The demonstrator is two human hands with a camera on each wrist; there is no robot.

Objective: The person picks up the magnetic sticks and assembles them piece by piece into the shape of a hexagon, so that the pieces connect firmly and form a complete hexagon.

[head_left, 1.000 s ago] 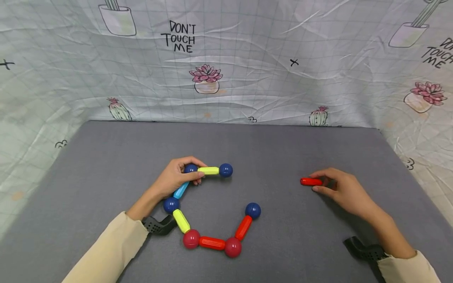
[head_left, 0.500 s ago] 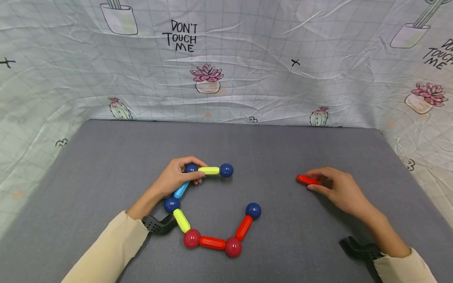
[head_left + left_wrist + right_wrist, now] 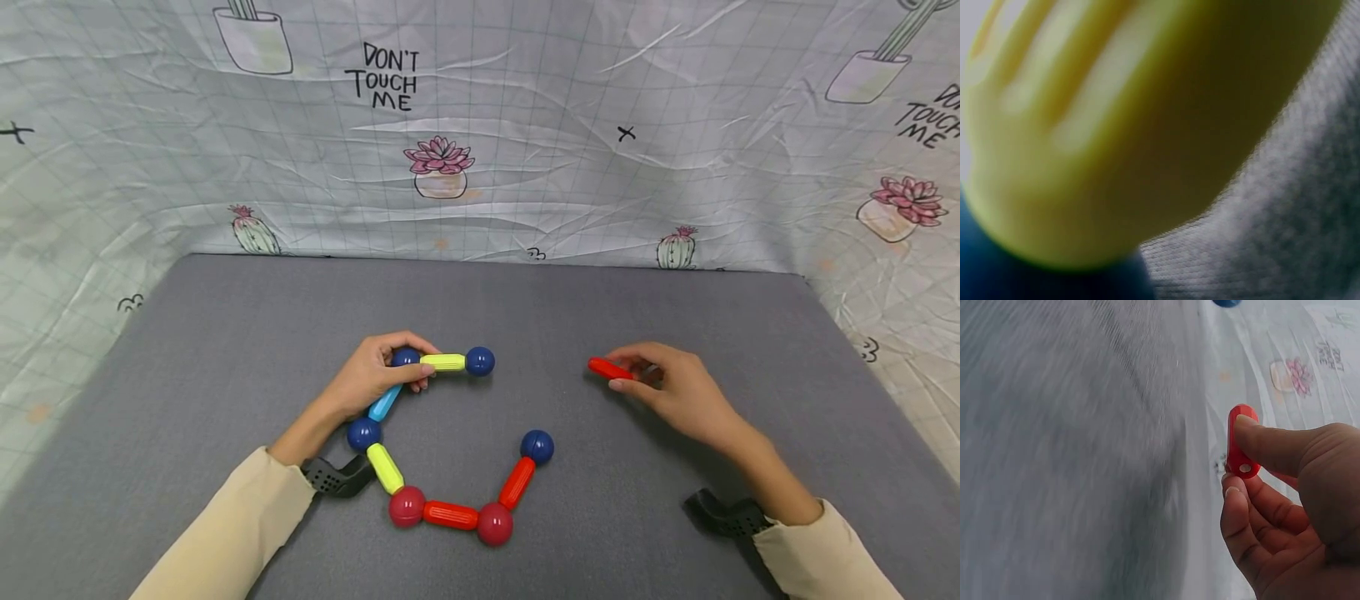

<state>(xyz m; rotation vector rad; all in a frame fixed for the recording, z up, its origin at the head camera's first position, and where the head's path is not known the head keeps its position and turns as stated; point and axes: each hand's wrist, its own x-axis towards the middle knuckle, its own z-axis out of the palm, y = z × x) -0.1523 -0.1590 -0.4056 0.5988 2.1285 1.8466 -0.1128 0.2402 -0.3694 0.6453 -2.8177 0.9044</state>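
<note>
In the head view, an open-sided chain of magnetic rods and balls lies on the dark table. My left hand (image 3: 371, 379) grips the chain's upper corner, a blue ball (image 3: 406, 357) with a yellow rod (image 3: 444, 362) and a light blue rod (image 3: 384, 403) joined to it. A second blue ball (image 3: 480, 361) ends that yellow rod. The chain's other end is a blue ball (image 3: 537, 447) on a red rod (image 3: 517, 484). Over to the right, my right hand (image 3: 678, 387) pinches a loose red magnetic rod (image 3: 1242, 444) between thumb and fingers, its tip pointing left.
The lower chain holds a blue ball (image 3: 364, 434), a yellow rod (image 3: 385, 468), two red balls (image 3: 407, 507) and a red rod (image 3: 450, 515). A printed cloth (image 3: 540, 167) hangs behind the grey table (image 3: 585, 533). Black straps sit at both wrists.
My right hand has moved left and slightly away from me with the red magnetic rod, towards the chain's gap. The left hand and chain stay where they were.
</note>
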